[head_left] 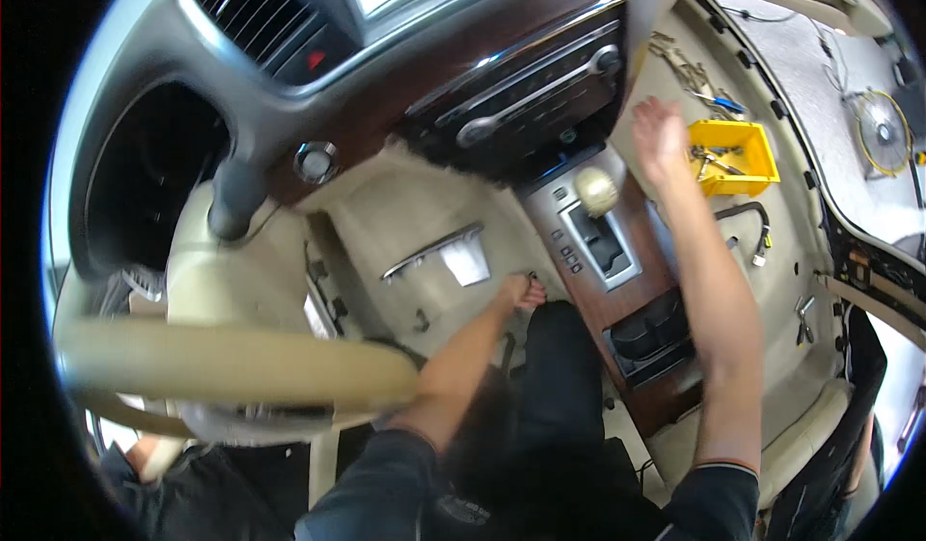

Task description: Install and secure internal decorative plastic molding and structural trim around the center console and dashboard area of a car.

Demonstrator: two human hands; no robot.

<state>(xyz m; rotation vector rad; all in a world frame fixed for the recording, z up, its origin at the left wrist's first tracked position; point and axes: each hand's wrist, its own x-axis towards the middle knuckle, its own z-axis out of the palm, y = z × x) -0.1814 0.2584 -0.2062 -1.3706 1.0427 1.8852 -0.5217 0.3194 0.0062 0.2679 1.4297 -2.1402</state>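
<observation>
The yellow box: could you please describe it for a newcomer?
From the wood-trimmed centre console, look right to the beige floor. There, past the right hand, sits the yellow box, the only open-topped container there, with metal pieces inside.

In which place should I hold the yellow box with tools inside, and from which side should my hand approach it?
I would grip the yellow box by the rim of its right wall, bringing the right hand down from above. Its top is open, and the metal tools lie more toward its left, so that wall looks freer.
</observation>
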